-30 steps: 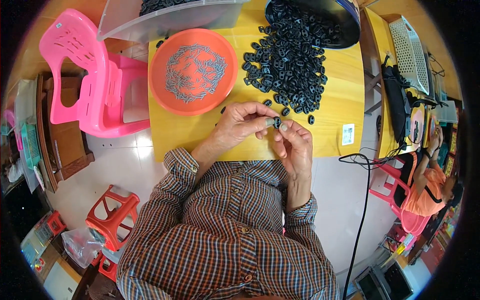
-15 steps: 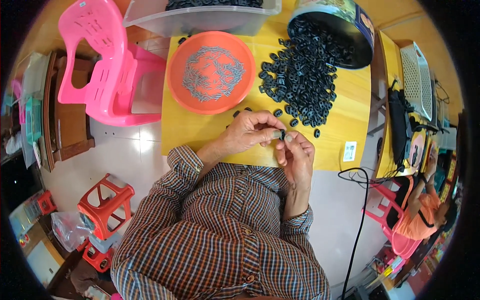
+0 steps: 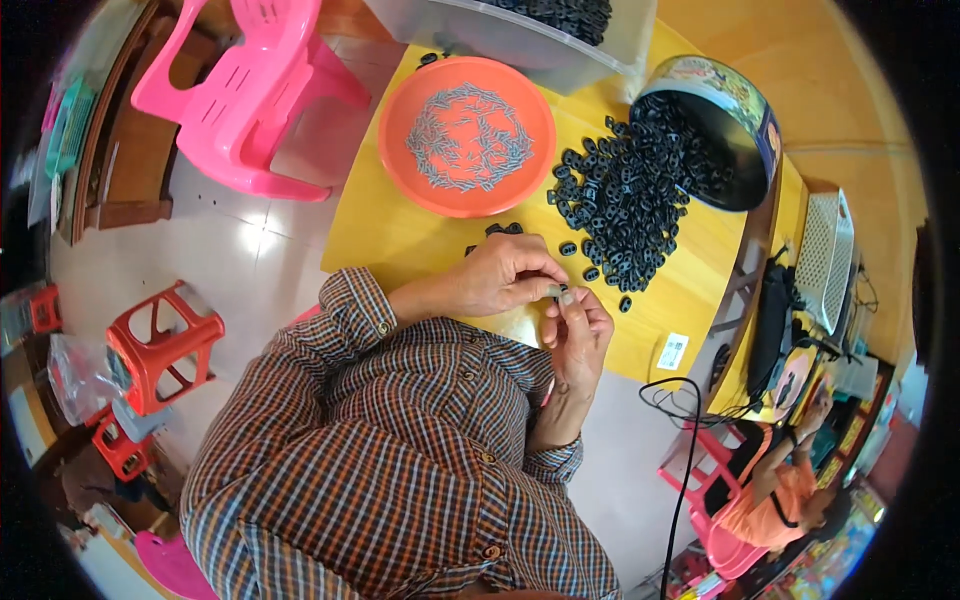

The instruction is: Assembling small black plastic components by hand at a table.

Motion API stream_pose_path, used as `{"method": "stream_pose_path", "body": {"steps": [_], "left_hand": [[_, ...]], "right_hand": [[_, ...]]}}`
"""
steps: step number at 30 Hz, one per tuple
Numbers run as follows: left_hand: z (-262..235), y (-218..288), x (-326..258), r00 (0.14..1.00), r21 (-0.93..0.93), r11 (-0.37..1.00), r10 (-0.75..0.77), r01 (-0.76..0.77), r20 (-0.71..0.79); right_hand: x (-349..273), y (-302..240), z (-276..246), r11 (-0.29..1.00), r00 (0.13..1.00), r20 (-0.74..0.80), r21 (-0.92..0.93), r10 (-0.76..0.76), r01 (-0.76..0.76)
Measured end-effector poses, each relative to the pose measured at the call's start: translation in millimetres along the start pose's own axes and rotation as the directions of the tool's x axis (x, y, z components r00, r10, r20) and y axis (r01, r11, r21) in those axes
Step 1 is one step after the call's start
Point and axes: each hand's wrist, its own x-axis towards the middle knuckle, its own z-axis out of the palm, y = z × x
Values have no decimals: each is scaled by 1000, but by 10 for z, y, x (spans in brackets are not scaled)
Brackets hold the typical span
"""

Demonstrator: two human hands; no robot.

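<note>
The left hand [image 3: 500,277] and right hand [image 3: 579,336], fingertips nearly closed, pinch what seems a small black piece [image 3: 563,288], mostly hidden, near the front of the yellow table [image 3: 692,272]; a slackened pinch could drop it, away from the black pile [image 3: 625,200].

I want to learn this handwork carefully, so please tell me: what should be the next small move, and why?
Perhaps a gentle press by the right hand on the small black piece, steadied by the left hand: both pinch it, so it seems well supported, though they hide most of it.
</note>
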Motion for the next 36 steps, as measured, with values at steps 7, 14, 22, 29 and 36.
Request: {"method": "stream_pose_path", "body": {"steps": [7,14,22,29,36], "left_hand": [[-253,71,1,957,348,933,181,-94,-225],[-642,93,-130,876,640,764,252,81,-412],[-818,155,-171,916,826,560,290,72,-277],[-811,135,-175,960,860,504,199,72,-197],[-788,95,-231,963,867,498,217,30,-157]], "right_hand": [[28,39,18,1000,998,-66,14,3,-2],[51,83,77,930,971,-170,-356,-166,97],[68,158,133,809,930,-166,-559,-327,185],[112,126,111,686,929,-85,-699,-359,201],[170,84,137,482,882,-39,-848,-469,219]]}}
